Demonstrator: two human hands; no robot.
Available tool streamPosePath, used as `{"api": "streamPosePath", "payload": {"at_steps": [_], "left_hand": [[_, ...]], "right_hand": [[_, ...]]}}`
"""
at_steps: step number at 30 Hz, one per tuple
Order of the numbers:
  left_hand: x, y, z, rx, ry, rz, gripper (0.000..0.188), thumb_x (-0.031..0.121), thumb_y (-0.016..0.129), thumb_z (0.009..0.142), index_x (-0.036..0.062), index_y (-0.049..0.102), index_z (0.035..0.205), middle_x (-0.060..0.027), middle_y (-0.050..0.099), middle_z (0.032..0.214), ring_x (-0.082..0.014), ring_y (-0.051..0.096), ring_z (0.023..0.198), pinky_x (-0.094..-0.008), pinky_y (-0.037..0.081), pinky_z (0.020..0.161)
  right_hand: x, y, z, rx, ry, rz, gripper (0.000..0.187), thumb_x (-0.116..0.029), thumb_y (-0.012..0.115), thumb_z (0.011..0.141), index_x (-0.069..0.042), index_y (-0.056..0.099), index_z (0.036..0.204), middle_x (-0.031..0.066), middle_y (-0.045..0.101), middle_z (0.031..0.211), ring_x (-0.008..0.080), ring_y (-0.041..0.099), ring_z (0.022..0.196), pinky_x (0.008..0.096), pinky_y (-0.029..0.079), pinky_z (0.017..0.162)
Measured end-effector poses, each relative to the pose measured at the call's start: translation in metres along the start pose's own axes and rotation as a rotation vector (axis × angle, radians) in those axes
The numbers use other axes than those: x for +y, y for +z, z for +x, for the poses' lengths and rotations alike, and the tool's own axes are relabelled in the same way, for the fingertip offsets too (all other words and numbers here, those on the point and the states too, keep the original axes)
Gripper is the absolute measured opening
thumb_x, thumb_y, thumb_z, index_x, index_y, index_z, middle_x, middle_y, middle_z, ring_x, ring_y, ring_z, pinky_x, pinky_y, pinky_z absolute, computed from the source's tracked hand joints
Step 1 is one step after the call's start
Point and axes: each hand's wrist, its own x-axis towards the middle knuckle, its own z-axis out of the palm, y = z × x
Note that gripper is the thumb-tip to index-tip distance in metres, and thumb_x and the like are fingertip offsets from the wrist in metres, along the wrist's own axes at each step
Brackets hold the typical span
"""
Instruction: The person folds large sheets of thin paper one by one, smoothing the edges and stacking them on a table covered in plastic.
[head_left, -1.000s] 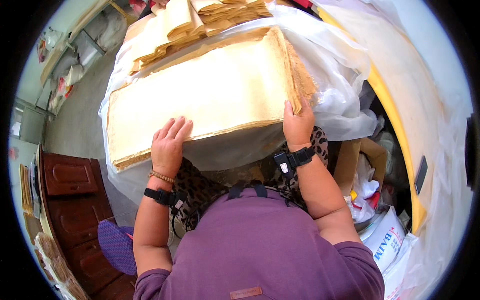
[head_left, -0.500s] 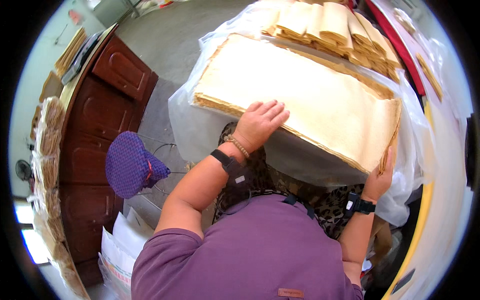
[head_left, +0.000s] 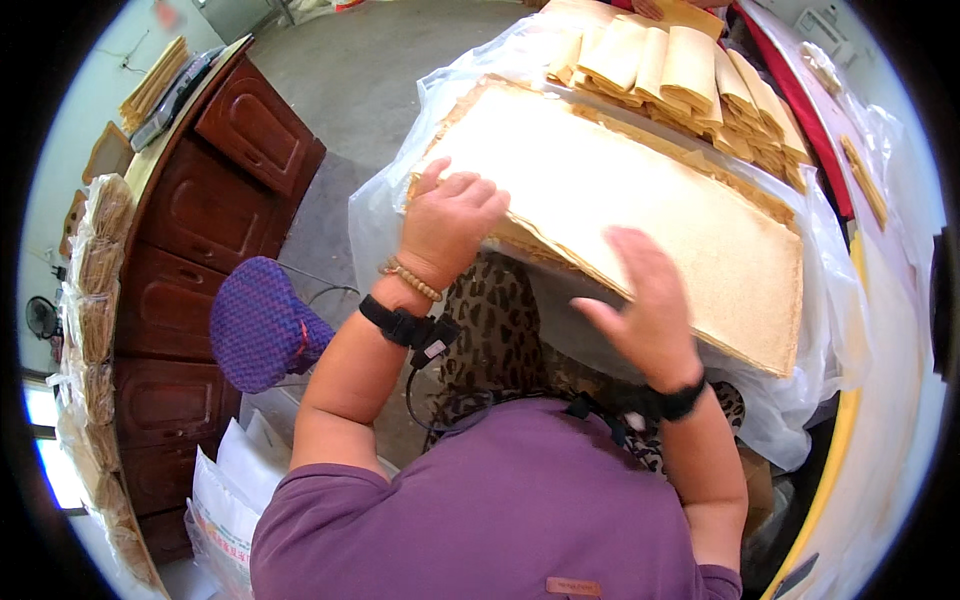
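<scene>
A dark red-brown wooden cabinet (head_left: 205, 228) with panelled doors (head_left: 255, 125) stands at left beside a grey floor (head_left: 330, 90) that stretches into the background, while a black fan (head_left: 42, 317) shows against a pale wall (head_left: 85, 140) and a window (head_left: 58, 472) near it glows white with light

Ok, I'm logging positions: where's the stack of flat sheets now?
In the head view, the stack of flat sheets lies above and right of centre, on plastic sheeting, on the near side of the folded sheets.
</scene>
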Motion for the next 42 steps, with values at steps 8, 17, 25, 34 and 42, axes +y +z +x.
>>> {"api": "streamPosePath", "payload": {"at_steps": [8, 17, 25, 34, 42], "left_hand": [[-0.011, 0.008, -0.015, -0.073, -0.046, -0.261, 0.012, 0.02, 0.067, 0.09, 0.0215, 0.071, 0.101, 0.004, 0.072, 0.104, -0.0132, 0.066, 0.103, -0.0401, 0.04, 0.106], [-0.156, 0.055, 0.041, -0.592, -1.194, -1.558, 0.051, 0.042, 0.062, 0.099, -0.0016, 0.059, 0.125, -0.0119, 0.07, 0.11, -0.0162, 0.068, 0.094, -0.0297, 0.057, 0.081], [-0.139, 0.097, 0.084, -0.68, -0.926, -1.418, 0.047, 0.006, 0.072, 0.084, 0.0032, 0.062, 0.13, -0.003, 0.069, 0.096, -0.0125, 0.067, 0.089, -0.0282, 0.057, 0.079], [-0.111, 0.072, 0.095, -0.456, -0.472, -1.322, 0.066, 0.006, 0.07, 0.085, 0.0012, 0.046, 0.147, -0.0012, 0.067, 0.115, -0.0085, 0.063, 0.093, -0.0266, 0.053, 0.08], [-0.134, 0.085, 0.081, -0.61, -0.769, -1.272, 0.063, 0.0, 0.065, 0.084, 0.0058, 0.048, 0.144, -0.0019, 0.07, 0.095, -0.0044, 0.062, 0.07, -0.0215, 0.046, 0.054]], "right_hand": [[0.004, 0.084, 0.057, -0.097, -0.026, -0.08, 0.039, -0.012, 0.07, 0.084, -0.009, 0.065, 0.122, 0.0096, 0.067, 0.117, 0.0274, 0.064, 0.11, 0.0408, 0.053, 0.089], [0.011, 0.085, 0.047, 0.099, 0.005, 0.072, 0.032, -0.008, 0.063, 0.085, -0.012, 0.068, 0.116, 0.0109, 0.071, 0.115, 0.028, 0.069, 0.1, 0.0392, 0.057, 0.083], [0.004, 0.089, 0.049, 0.089, -0.112, -0.046, 0.033, -0.008, 0.062, 0.083, -0.004, 0.065, 0.116, 0.01, 0.067, 0.112, 0.0267, 0.064, 0.107, 0.0378, 0.054, 0.085], [0.016, 0.087, 0.044, 0.018, 0.006, 0.033, 0.039, -0.007, 0.064, 0.076, -0.007, 0.066, 0.116, 0.015, 0.067, 0.113, 0.0306, 0.065, 0.104, 0.0377, 0.054, 0.087], [0.043, 0.027, 0.017, 0.034, 0.145, 0.459, 0.051, -0.037, 0.078, 0.08, -0.01, 0.066, 0.122, 0.0151, 0.067, 0.122, 0.0338, 0.063, 0.112, 0.0444, 0.049, 0.098]]}}
